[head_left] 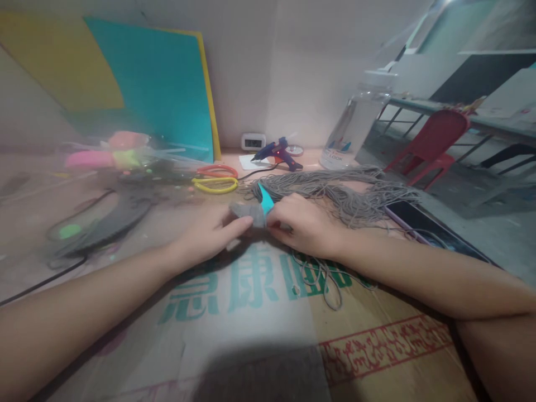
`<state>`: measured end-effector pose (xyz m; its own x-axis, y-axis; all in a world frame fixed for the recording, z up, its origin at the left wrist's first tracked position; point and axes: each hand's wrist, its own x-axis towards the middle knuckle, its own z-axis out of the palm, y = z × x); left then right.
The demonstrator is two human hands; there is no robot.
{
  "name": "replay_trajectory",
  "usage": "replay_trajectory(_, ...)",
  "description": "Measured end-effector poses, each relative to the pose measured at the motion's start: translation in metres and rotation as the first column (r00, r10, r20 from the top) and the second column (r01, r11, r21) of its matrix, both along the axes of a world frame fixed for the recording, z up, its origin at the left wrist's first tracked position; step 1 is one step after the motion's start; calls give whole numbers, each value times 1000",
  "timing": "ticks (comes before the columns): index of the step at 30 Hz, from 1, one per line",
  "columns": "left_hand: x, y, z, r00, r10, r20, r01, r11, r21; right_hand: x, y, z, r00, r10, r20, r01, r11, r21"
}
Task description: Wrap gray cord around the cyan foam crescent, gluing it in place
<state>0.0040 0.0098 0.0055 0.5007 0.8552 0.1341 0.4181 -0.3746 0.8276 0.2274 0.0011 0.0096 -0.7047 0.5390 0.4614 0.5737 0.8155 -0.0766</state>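
Between my hands is a small teal piece [265, 199] with grey cord wound around its left part. My left hand [205, 231] grips the cord-wrapped end, thumb on top. On the right side, my right hand [305, 224] has its fingers closed at the edge of the wrapping, by the teal tip; whether they pinch the cord or the piece itself is hidden. A loose heap of grey cord [355, 195] lies behind and right of my right hand. Thin loops of cord [330, 285] hang below it onto the printed cardboard [259, 335].
Scissors [215, 178] with red and yellow handles, a purple glue gun [278, 152], a small digital clock [253, 141] and a clear bottle [349, 125] stand behind. A phone [435, 229] lies right. Blurred craft bits [113, 156] and a grey curved item [109, 223] are left.
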Motion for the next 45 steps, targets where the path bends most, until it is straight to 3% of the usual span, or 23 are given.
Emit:
replay_trajectory(3, -1, 3, -3, 998, 61, -3, -61, 998, 3, 0, -2, 1, 999, -7, -31, 5, 998, -63)
replay_trajectory(6, -5, 6, -5, 992, 121, 35, -124, 988, 90, 1, -3, 0, 976, -76, -205, 46, 988, -147)
replay_trajectory(10, -8, 8, -2, 968, 240, 78, -251, 949, 191, 1, 3, -3, 826, -288, -484, 111, 926, -362)
replay_trajectory(13, -9, 10, -2, 966, 240, 95, -254, 948, 190, 3, 13, -4, 696, -347, -629, 29, 889, -458)
replay_trajectory(16, -8, 13, -4, 983, 170, 72, -182, 963, 199, 5, 20, -7, 650, -310, -693, -129, 854, -504)
replay_trajectory(20, -6, 12, -4, 989, 136, 61, -145, 975, 167, 5, 21, -13, 701, -360, -615, -157, 764, -626)
replay_trajectory(22, -5, 12, -4, 986, 148, 71, -157, 978, 140, 5, 19, -14, 728, -374, -575, -131, 747, -652)
replay_trajectory(26, -2, 15, -7, 953, 212, 215, -212, 977, -24, 9, 19, -4, 766, -364, -529, -67, 774, -630)
replay_trajectory(30, 0, 20, -12, 928, 228, 296, -166, 961, -221, 29, 38, 17, 791, -401, -462, 95, 826, -555)
replay_trajectory(33, 0, 22, -14, 951, 150, 270, -97, 975, -200, 52, 61, 25, 793, -468, -389, 250, 833, -494)
replay_trajectory(36, 0, 23, -15, 962, 110, 250, -68, 983, -169, 71, 78, 25, 802, -500, -326, 325, 824, -464)
replay_trajectory(40, -1, 24, -17, 979, 111, 171, -88, 987, -136, 83, 85, 24, 879, -433, -203, 324, 851, -413)
replay_trajectory(45, -2, 23, -18, 989, 102, 109, -87, 988, -131, 86, 84, 28, 901, -409, -142, 333, 864, -378)
